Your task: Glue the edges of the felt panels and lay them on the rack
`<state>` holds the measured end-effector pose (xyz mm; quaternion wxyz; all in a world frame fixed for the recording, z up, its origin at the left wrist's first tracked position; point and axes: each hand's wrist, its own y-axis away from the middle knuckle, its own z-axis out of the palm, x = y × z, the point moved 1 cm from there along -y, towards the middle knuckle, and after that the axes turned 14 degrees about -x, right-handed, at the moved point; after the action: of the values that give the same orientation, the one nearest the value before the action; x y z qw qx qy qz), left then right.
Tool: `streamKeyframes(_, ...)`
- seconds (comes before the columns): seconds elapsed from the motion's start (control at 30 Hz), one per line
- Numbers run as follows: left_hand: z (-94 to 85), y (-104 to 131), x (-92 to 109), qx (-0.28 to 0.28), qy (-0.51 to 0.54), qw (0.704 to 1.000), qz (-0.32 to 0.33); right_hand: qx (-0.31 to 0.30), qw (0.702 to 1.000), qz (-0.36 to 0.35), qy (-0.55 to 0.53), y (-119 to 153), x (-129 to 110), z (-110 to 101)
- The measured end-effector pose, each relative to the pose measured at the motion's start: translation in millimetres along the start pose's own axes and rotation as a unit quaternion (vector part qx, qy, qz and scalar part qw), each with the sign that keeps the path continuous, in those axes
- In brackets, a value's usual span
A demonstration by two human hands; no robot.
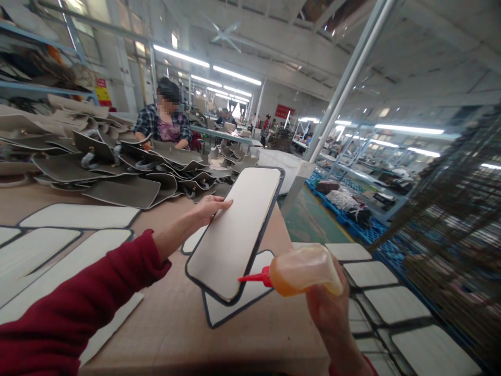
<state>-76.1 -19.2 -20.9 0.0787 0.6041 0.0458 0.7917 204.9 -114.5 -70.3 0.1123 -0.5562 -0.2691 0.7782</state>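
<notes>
My left hand [211, 209] grips the left edge of a white panel [238, 224] with dark edging and rounded corners, its thumb lying on the white face. The panel is tilted above the table. In my right hand [331, 308] is a soft plastic glue bottle [301, 271] with amber liquid inside and a red nozzle. The nozzle tip is at the panel's lower right edge; whether it touches cannot be made out. Beneath lies another dark-edged white panel [230, 305], partly covered by the held one.
More white panels [78, 215] lie on the brown table [203, 339] at left, and others [395, 303] at lower right. A heap of grey-brown pieces [121, 188] covers the far side, where a co-worker [164, 120] sits. A metal post [344, 78] and blue pallets [352, 214] stand right.
</notes>
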Motion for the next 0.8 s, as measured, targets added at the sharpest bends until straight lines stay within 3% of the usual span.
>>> streamKeyframes(0.1,-4.9,-4.5,-0.9,0.015,-0.001,1.000,0.010,-0.063,0.996,0.052,-0.048,10.2,4.0,4.3)
streamKeyframes(0.17,-6.9,-8.2,-3.8,0.022,-0.006,0.999,0.022,-0.069,0.994,0.053,-0.073,4.6,4.0,6.6)
streamKeyframes(0.33,0.1,-16.0,-19.7,0.001,-0.026,0.999,0.048,0.091,0.991,-0.043,-0.086,-57.9,-0.1,4.8)
streamKeyframes(0.47,11.9,-17.3,-29.9,-0.045,-0.035,0.997,0.051,0.152,0.982,-0.098,-0.061,-103.0,3.7,-6.2)
streamKeyframes(0.63,19.3,-9.1,-26.2,-0.145,-0.023,0.989,0.029,0.173,0.979,-0.098,-0.044,-114.1,12.3,-24.4)
streamKeyframes(0.8,17.1,-5.5,-25.8,-0.226,-0.024,0.974,0.001,0.184,0.979,-0.088,-0.027,-101.8,12.5,-31.3)
